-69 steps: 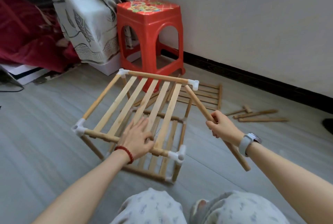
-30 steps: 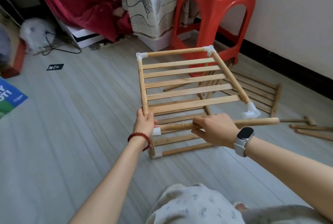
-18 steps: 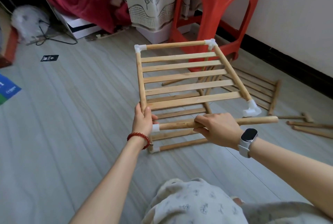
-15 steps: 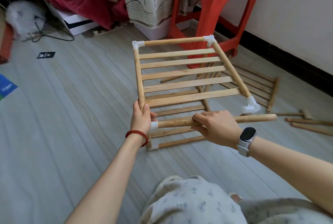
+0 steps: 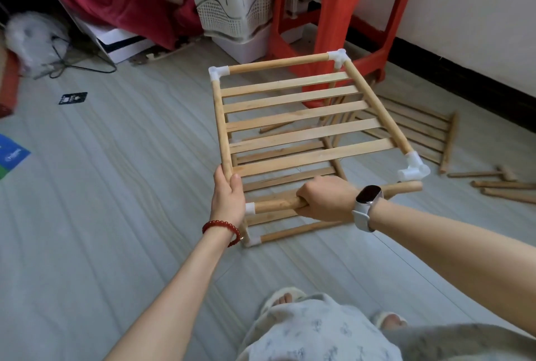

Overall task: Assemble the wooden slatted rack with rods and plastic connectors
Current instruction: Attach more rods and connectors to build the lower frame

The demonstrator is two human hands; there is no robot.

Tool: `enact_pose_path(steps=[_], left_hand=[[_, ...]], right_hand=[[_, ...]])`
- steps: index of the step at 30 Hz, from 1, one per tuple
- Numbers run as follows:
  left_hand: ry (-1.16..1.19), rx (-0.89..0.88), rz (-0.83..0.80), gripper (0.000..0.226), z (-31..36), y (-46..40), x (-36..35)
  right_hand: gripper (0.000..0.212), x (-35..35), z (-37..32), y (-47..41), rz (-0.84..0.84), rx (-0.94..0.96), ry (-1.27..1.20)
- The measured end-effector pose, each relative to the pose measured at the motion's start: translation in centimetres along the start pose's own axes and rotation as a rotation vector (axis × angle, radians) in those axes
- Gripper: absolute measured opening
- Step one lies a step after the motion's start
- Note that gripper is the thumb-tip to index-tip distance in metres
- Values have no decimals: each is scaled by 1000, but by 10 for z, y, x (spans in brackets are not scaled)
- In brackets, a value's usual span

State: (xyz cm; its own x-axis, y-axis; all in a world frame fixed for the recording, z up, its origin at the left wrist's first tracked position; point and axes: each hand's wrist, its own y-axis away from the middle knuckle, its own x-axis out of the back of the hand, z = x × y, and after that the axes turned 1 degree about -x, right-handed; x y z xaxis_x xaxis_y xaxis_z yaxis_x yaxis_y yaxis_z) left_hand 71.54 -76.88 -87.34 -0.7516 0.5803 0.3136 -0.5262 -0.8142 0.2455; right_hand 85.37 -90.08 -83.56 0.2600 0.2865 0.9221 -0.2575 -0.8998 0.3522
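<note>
Rack point(image 5: 301, 117), partly built, stands on the grey floor point(image 5: 116, 186) before the red stool point(image 5: 342, 12). My left hand point(image 5: 227, 198) wraps its side rail by the near-left white connector point(image 5: 250, 207); my right hand point(image 5: 322, 201) is clenched around the loose front rod point(image 5: 406, 187), whose far end lies just below the near-right connector point(image 5: 413, 170), unseated. Writing on the black card point(image 5: 73, 98) and blue sheet point(image 5: 11, 154) is too blurred to read.
</note>
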Motion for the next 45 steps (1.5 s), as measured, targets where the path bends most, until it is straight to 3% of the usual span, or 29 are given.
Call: enact_pose_path(steps=[5,7,10,12,15,18,22,28,39,45], left_hand=[[-318,-3,114,54,8,12,-1],[-544,-71,174,58,17,16,1],[-723,-375,152,59,43,13,-6],[-802,-572,29,59,65,8,-29],[-879,-753,-213,63,92,-1,-83],[-1021,-886,-416,75,105,-17,-136],[-1257,-1096,-523,88,108,-38,-194],[-1267,-1073,-418,63,103,-47,-232],[-1242,-1031,-471,66,105,-45,-228],[-1252,-968,-446,54,107,-55,-223]], right_hand=[[34,5,4,22,27,85,-141],[36,11,20,34,182,90,-220],[26,18,64,56,589,-201,-287],[27,16,94,70,715,-504,-323],[41,7,123,87,588,-761,-664],[30,-1,126,88,340,-742,-1073],[12,-3,129,74,385,-759,-1352],[16,-11,136,61,427,-764,-1261],[17,-15,130,60,443,-693,-1176],[24,-33,117,84,399,-546,-1126]])
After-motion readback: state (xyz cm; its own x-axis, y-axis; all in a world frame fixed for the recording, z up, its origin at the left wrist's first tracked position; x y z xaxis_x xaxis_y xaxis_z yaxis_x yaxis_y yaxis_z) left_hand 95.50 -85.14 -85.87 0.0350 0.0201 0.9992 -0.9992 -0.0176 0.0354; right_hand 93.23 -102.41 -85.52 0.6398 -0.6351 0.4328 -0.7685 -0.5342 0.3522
